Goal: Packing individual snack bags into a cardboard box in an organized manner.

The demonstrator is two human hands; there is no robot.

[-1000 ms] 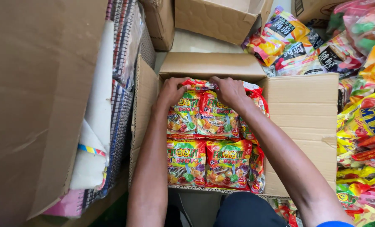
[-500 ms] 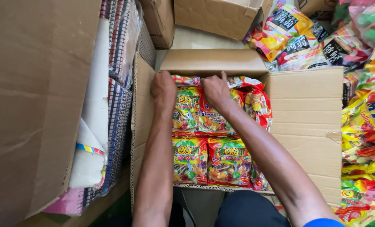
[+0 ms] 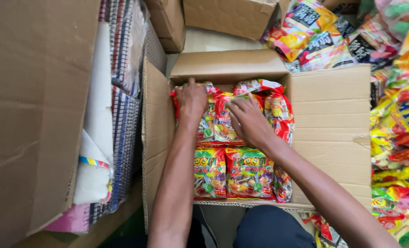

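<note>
Left hand [image 3: 191,98] laid flat, fingers spread, nothing gripped | right hand [image 3: 248,120] likewise pressed open | candy packets [image 3: 220,121] lie beneath the fingertips in the cardboard box [image 3: 333,119], long axes running away from the wrists, tops at the far wall

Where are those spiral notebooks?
The spiral notebooks stand on edge left of the open carton of candy bags, just beyond its left flap.

Open cardboard box [image 3: 333,119] carries colourful snack packets [image 3: 248,172], packed in rows inside.
</note>
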